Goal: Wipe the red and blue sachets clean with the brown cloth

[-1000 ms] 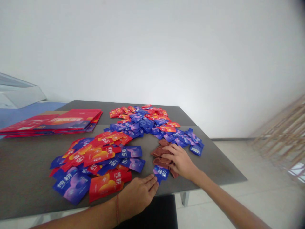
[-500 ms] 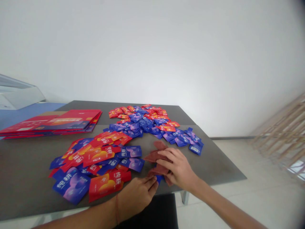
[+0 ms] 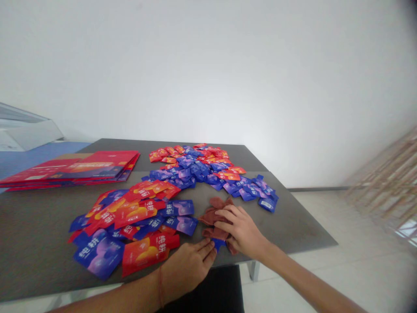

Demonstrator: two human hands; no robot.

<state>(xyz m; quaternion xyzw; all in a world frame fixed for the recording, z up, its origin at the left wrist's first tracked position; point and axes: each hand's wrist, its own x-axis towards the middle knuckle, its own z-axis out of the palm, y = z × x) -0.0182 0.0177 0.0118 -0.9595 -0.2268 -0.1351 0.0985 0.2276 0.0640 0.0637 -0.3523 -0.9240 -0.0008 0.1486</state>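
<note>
The packets (image 3: pixel 135 211) come in two looks: orange-red with a yellow glow, and deep blue fading into purple, both with white lettering. The cloth (image 3: pixel 215 217) is a dull reddish brown against the dark grey table (image 3: pixel 42 226). The flat stack of cards (image 3: pixel 74 169) is red, printed with orange and blue.
</note>
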